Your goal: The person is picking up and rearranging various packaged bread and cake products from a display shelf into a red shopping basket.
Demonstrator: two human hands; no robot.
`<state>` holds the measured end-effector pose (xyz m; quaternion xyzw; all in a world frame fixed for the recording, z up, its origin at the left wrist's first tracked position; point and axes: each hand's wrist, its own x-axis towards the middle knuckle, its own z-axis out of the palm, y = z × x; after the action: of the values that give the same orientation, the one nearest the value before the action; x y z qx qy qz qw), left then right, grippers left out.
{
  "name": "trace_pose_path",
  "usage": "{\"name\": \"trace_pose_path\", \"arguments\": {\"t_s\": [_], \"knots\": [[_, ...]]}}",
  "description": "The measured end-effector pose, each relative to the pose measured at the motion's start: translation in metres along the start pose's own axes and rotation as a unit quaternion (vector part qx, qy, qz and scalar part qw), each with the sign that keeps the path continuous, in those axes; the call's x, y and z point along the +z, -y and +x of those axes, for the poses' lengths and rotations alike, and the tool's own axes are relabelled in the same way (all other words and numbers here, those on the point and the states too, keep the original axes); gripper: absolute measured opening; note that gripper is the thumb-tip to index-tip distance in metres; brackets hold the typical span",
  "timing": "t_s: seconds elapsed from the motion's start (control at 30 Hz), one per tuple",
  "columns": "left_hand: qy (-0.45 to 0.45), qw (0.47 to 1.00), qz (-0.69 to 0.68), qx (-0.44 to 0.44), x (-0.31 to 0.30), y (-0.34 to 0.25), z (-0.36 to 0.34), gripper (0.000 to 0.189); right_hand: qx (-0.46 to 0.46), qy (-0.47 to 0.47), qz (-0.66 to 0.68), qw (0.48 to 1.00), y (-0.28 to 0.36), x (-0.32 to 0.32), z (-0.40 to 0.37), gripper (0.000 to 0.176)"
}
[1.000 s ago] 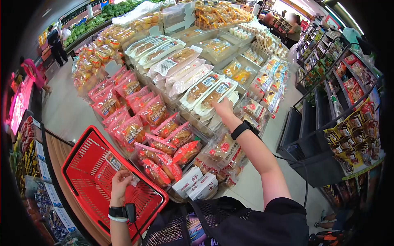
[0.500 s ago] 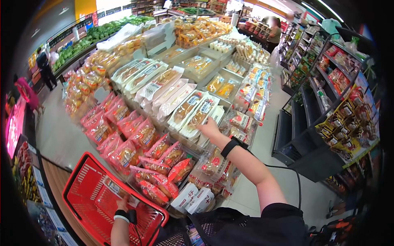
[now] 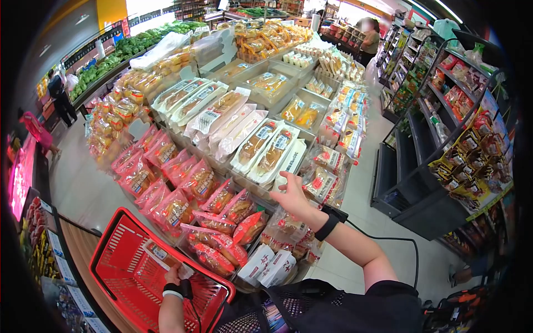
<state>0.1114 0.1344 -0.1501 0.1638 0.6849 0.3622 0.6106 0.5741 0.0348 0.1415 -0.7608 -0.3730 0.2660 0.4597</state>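
Head view: my right grip (image 3: 295, 200), fingers apart, is nearer the long white pack (image 3: 292, 159) slanting away just beyond; my left grip's (image 3: 174, 274) closure I cannot tell.

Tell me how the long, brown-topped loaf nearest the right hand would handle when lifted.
The loaf would likely sag if held by one end, being long and slim. Its smooth-looking wrapper may feel slippery. Lying flat, it seems unlikely to roll.
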Motion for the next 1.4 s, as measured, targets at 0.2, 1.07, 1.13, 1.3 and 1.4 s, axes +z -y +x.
{"name": "trace_pose_path", "arguments": {"t_s": [0.2,1.07,1.13,1.3,1.4], "knots": [[0.148,0.981,-0.128,0.015,-0.036,-0.046,-0.026,0.020,-0.107,0.036,0.012,0.994,0.010,0.009,-0.041,0.057],[0.490,0.828,0.122,0.245,0.136,-0.099,-0.342,0.064,0.033,0.260,0.386,0.885,0.032,0.037,-0.105,0.055],[0.489,0.826,0.130,0.249,0.137,-0.095,-0.335,0.062,0.039,0.250,0.389,0.886,0.032,0.035,-0.106,0.055],[0.473,0.831,0.140,0.257,0.136,-0.095,-0.330,0.049,0.057,0.237,0.393,0.887,0.033,0.034,-0.104,0.053],[0.470,0.833,0.133,0.260,0.136,-0.096,-0.329,0.046,0.039,0.243,0.396,0.885,0.027,0.035,-0.101,0.051]]}}
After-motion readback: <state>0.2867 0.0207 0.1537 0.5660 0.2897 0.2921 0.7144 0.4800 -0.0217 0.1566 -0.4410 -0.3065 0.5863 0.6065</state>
